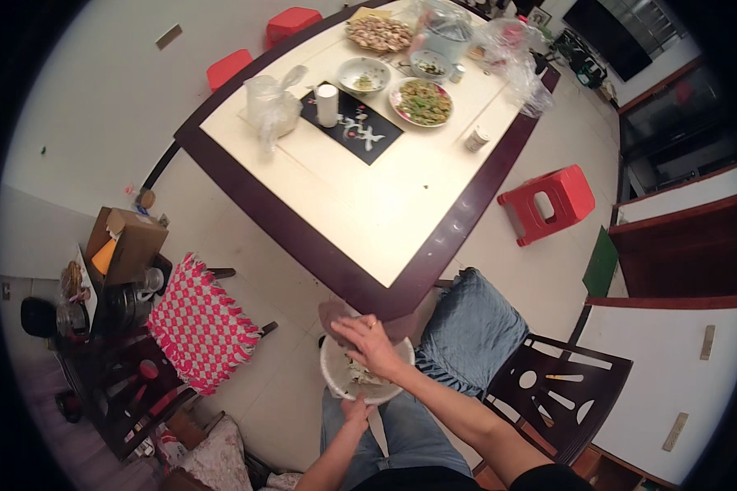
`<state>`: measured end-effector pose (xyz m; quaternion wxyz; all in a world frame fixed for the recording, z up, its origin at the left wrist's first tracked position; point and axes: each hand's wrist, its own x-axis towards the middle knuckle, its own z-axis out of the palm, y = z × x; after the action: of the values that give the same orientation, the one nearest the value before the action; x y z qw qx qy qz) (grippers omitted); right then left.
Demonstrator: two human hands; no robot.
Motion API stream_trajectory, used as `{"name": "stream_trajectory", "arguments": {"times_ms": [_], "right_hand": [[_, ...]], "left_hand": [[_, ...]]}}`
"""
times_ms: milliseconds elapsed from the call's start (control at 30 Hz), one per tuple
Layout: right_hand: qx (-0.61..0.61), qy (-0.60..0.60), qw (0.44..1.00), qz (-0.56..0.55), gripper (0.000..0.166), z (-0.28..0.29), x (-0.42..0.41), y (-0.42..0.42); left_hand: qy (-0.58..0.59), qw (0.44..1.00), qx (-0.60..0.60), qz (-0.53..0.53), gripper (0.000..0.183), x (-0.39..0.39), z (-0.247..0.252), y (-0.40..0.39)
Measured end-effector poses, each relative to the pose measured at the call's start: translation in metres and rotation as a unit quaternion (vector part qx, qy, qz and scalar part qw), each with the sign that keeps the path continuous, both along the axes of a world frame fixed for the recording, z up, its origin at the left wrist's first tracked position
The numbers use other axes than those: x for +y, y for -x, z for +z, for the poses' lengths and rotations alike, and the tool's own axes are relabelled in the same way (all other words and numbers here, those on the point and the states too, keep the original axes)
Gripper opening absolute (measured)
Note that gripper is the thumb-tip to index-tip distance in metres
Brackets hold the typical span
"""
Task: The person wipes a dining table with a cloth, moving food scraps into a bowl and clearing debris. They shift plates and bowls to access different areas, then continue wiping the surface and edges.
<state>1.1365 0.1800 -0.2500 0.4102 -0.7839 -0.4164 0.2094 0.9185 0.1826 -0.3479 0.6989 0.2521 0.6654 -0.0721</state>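
A white waste bin (pixel 327 382) stands before me near the table corner, with pale and greenish scraps (pixel 362 373) inside. My left hand (pixel 357 410) grips its near rim. Over the bin's opening, my right hand (pixel 371 347) is stretched out, palm down, with a ring on one finger. Its fingertips meet a blurred purplish sheet (pixel 333 316), cloth or plastic, that spreads at the far side of the bin under the table edge. The palm side is hidden, so I cannot tell whether the fingers grip this sheet.
The dining table (pixel 344 202) holds a dish of stir-fried food (pixel 422 102), a bowl (pixel 363 77), a plate of shells or nuts (pixel 379 33), a tied plastic bag (pixel 272 110) and a white cup (pixel 327 105). Cushioned chairs (pixel 204 325) (pixel 476 331) flank me. A red stool (pixel 549 205) stands right.
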Motion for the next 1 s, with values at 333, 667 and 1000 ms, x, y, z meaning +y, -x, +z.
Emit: {"name": "stream_trajectory", "arguments": {"times_ms": [333,667,1000], "right_hand": [[0.338,-0.013,0.931,-0.137,0.041,0.004,0.077,0.010],[0.116,-0.107,0.916,-0.369,0.038,-0.008,0.068,-0.109],[-0.274,0.112,0.926,-0.236,0.040,-0.024,0.048,-0.109]], "left_hand": [[-0.030,0.996,-0.038,0.072,0.041,0.151,-0.048,0.020],[-0.040,0.998,-0.033,0.040,0.042,0.254,-0.167,-0.072],[-0.095,0.989,-0.107,-0.026,0.048,0.285,-0.391,-0.199]]}}
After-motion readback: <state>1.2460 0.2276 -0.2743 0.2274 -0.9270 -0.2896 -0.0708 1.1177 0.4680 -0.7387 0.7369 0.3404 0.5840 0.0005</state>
